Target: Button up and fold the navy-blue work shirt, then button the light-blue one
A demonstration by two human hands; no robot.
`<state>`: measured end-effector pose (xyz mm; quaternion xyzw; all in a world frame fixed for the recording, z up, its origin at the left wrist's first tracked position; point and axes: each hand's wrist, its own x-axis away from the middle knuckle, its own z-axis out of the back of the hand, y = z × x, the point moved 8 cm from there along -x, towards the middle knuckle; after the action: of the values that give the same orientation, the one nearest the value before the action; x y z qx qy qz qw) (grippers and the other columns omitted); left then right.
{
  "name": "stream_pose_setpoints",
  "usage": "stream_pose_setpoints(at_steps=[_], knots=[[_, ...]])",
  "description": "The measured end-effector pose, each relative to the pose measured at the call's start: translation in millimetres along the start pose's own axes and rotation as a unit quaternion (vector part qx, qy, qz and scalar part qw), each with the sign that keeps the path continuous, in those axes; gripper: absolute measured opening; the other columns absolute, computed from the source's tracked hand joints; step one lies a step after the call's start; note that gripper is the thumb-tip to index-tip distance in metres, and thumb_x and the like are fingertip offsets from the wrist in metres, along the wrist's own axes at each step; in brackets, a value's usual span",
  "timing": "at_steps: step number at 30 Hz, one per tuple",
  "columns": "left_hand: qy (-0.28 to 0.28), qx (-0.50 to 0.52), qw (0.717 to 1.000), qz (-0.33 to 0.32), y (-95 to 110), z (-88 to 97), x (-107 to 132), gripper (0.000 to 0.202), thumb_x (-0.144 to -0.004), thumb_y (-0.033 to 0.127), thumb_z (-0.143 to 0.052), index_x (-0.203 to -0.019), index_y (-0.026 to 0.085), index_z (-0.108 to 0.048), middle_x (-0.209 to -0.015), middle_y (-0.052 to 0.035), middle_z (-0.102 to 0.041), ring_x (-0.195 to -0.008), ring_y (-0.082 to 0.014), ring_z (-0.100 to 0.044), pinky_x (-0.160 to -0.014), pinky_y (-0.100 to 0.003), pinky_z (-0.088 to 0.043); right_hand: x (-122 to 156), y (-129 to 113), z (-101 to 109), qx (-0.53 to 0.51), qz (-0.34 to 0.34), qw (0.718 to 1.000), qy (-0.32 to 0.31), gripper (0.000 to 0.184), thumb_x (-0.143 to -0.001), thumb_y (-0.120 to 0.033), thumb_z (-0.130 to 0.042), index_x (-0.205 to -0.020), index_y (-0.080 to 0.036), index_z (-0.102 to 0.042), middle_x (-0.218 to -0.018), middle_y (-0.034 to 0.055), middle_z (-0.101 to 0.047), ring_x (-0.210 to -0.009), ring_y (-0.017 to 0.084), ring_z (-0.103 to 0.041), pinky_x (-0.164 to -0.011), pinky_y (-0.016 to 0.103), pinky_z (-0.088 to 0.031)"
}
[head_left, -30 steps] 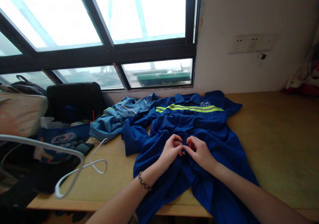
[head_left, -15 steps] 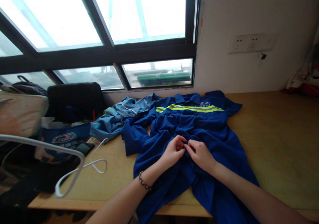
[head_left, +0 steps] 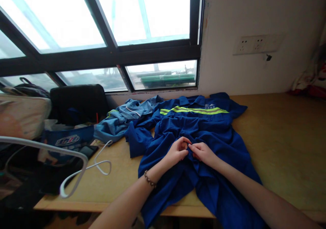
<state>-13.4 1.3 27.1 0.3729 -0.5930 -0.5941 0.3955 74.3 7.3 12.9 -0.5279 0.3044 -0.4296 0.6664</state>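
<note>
A dark blue work coverall [head_left: 224, 144] with a yellow-green reflective stripe lies spread on the wooden table [head_left: 285, 147], its legs hanging over the front edge. At its waist, my left hand [head_left: 178, 149] has curled fingers closed on the cloth, thumb toward the fingertips. Close beside it, my right hand [head_left: 203, 153] pinches the same cloth, its fingertips nearly meeting the left ones. Whatever small part of the garment lies between the fingertips is hidden. A beaded bracelet [head_left: 149, 179] circles my left wrist.
A crumpled light blue garment [head_left: 119, 118] lies left of the coverall. Further left are a white cable [head_left: 84, 164], a blue bag [head_left: 67, 140] and a black chair back [head_left: 77, 103]. The window [head_left: 152, 15] and wall sockets [head_left: 259, 44] are behind the table.
Both hands stay at the coverall's waist, with only a slight shift of the fingers. The view has moved a little. The garment lies nearly the same.
</note>
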Motion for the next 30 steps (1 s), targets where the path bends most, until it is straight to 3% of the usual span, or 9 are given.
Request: stream_pose_setpoints(at_steps=[4, 8, 11, 15, 18, 20, 22, 26, 30], knots=[[-0.003, -0.042, 0.999, 0.005, -3, 3.5, -1, 0.025, -0.070, 0.026, -0.054, -0.092, 0.015, -0.048, -0.052, 0.0073, -0.045, -0.035, -0.0032, -0.038, -0.038, -0.015, -0.031, 3, -18, 7, 0.199, 0.121, 0.971, 0.046, 0.043, -0.082, -0.046, -0.038, -0.054, -0.017, -0.051, -0.051, -0.0014, -0.052, -0.049, 0.010, -0.046, -0.050, 0.021, -0.029], [0.013, -0.105, 0.994, -0.021, 4, 3.1, 0, 0.027, -0.075, 0.035, -0.049, -0.096, 0.016, -0.048, -0.051, 0.0065, -0.045, -0.036, -0.0057, -0.042, -0.037, -0.015, -0.031, 0, -19, 8, 0.234, 0.135, 0.963, 0.010, 0.046, -0.084, -0.048, -0.033, -0.056, -0.017, -0.052, -0.052, -0.0014, -0.053, -0.049, 0.010, -0.047, -0.050, 0.020, -0.032], [0.044, -0.231, 0.970, -0.067, 17, -0.2, 12, 0.028, -0.077, 0.035, -0.047, -0.098, 0.017, -0.050, -0.057, 0.0024, -0.051, -0.047, -0.0106, -0.051, -0.047, -0.019, -0.038, 9, -25, 11, 0.284, 0.120, 0.951, 0.013, 0.042, -0.084, -0.049, -0.034, -0.064, -0.018, -0.054, -0.057, -0.0004, -0.055, -0.053, 0.012, -0.050, -0.051, 0.022, -0.034], [0.042, -0.410, 0.908, -0.080, 28, -7.3, 57, 0.052, -0.071, 0.034, -0.057, -0.118, 0.017, -0.041, -0.087, -0.0092, -0.060, -0.082, -0.0224, -0.057, -0.072, -0.031, -0.043, 60, -33, 16, 0.398, 0.105, 0.910, 0.046, 0.038, -0.074, -0.052, -0.048, -0.088, -0.019, -0.058, -0.083, 0.0076, -0.060, -0.077, 0.021, -0.055, -0.067, 0.031, -0.041], [0.053, -0.505, 0.860, -0.057, 27, 1.0, 104, 0.065, -0.065, 0.030, -0.062, -0.123, 0.017, -0.036, -0.118, -0.0135, -0.049, -0.109, -0.0268, -0.044, -0.091, -0.039, -0.035, 116, -24, 23, 0.437, 0.104, 0.888, 0.097, 0.054, -0.070, -0.052, -0.054, -0.116, -0.023, -0.048, -0.111, 0.0112, -0.053, -0.101, 0.028, -0.048, -0.081, 0.040, -0.040], [0.066, -0.554, 0.830, -0.022, 21, 13.7, 132, 0.064, -0.063, 0.028, -0.063, -0.121, 0.019, -0.039, -0.125, -0.0124, -0.044, -0.116, -0.0285, -0.036, -0.096, -0.044, -0.030, 148, -8, 25, 0.451, 0.110, 0.877, 0.119, 0.064, -0.067, -0.051, -0.058, -0.123, -0.025, -0.041, -0.121, 0.0090, -0.048, -0.111, 0.029, -0.041, -0.087, 0.042, -0.039], [0.067, -0.580, 0.812, 0.002, 14, 26.6, 154, 0.055, -0.065, 0.026, -0.058, -0.118, 0.021, -0.044, -0.127, -0.0104, -0.043, -0.118, -0.0286, -0.035, -0.096, -0.046, -0.030, 170, 10, 31, 0.454, 0.114, 0.870, 0.157, 0.056, -0.070, -0.044, -0.057, -0.121, -0.026, -0.043, -0.121, 0.0070, -0.048, -0.113, 0.028, -0.040, -0.089, 0.042, -0.038], [0.114, -0.598, 0.792, 0.035, 10, 59.1, 182, 0.041, -0.065, 0.010, -0.045, -0.103, 0.020, -0.056, -0.114, -0.0079, -0.055, -0.106, -0.0231, -0.049, -0.092, -0.038, -0.039, 194, 37, 63, 0.402, 0.101, 0.877, 0.244, 0.019, -0.080, -0.033, -0.044, -0.092, -0.026, -0.058, -0.101, 0.0056, -0.059, -0.098, 0.022, -0.053, -0.087, 0.036, -0.042], [0.197, -0.616, 0.762, 0.035, 23, 87.2, 208, 0.036, -0.064, 0.007, -0.038, -0.089, 0.022, -0.059, -0.098, -0.0050, -0.063, -0.092, -0.0207, -0.058, -0.082, -0.032, -0.047, 218, 38, 112, 0.375, 0.056, 0.865, 0.329, 0.014, -0.077, -0.038, -0.043, -0.078, -0.029, -0.054, -0.084, 0.0080, -0.061, -0.078, 0.023, -0.059, -0.072, 0.037, -0.045]])
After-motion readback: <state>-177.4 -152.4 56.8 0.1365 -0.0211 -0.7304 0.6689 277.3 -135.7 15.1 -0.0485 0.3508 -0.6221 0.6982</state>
